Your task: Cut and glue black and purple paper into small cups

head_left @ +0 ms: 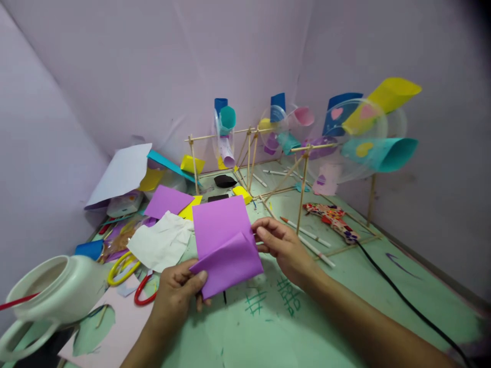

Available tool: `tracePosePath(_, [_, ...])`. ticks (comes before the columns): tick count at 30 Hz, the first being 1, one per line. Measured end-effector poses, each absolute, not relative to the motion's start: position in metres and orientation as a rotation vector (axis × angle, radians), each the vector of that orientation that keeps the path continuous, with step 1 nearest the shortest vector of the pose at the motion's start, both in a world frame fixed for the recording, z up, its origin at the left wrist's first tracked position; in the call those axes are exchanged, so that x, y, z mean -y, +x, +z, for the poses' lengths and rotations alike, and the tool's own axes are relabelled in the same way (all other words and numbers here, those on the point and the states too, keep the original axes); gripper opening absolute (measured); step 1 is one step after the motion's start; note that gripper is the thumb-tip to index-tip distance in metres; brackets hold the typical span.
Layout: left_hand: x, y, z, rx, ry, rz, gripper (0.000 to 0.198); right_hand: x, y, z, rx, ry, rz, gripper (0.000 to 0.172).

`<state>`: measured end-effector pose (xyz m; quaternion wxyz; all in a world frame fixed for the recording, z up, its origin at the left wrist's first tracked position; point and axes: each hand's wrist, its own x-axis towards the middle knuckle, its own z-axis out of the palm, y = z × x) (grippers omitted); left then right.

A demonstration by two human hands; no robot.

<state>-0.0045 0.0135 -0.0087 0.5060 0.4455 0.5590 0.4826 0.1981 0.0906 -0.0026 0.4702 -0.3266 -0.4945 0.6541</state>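
A purple paper sheet [220, 225] is held up over the green table, its lower part folded over so that a flap lies across the front. My left hand [182, 286] pinches the lower left corner of the fold, thumb on top and fingers underneath. At the sheet's right edge is my right hand [276, 243], its thumb and fingers closed round the edge, with some fingertips hidden behind the paper. Below the sheet, green pen grids [289, 296] mark the table surface.
Stick frames [303, 194] carry plastic discs with coloured paper tubes [397, 153] at the back and right. A patterned glue gun [332, 220] trails a black cord. Scissors [146, 290], crumpled white paper [161, 243] and a white pot [57, 289] lie left.
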Motion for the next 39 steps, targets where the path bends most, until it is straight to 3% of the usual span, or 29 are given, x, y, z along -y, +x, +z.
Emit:
tracePosePath(4, [-0.013,-0.003,-0.006,-1.393,1.010,1.192,0.020,-0.091,0.201,0.002,1.266,-0.753,1.738,0.026])
tracePosePath(11, [-0.010,-0.005,-0.006,-1.365,1.055,1.113,0.019,-0.095,0.203,0.004,1.288,-0.745,1.889,0.056])
tracePosePath(18, [-0.010,-0.010,-0.008,-1.166,1.145,0.958,0.025,-0.096,0.208,-0.006,1.588,-0.817,1.997,0.008])
tracePosePath(22, [-0.010,-0.010,-0.008,-1.137,1.197,0.942,0.027,-0.095,0.204,-0.014,1.654,-0.829,1.888,0.009])
tracePosePath(26, [-0.006,-0.002,-0.002,-1.159,1.138,1.015,0.026,-0.095,0.198,-0.023,1.548,-0.767,1.837,0.021])
tracePosePath(32, [0.001,0.004,0.012,-0.829,0.907,1.193,0.042,-0.094,0.198,-0.021,1.243,-0.732,1.946,0.036])
tracePosePath(39, [0.009,0.009,0.015,-0.798,0.892,1.140,0.039,-0.089,0.200,-0.023,1.089,-0.908,1.845,0.033])
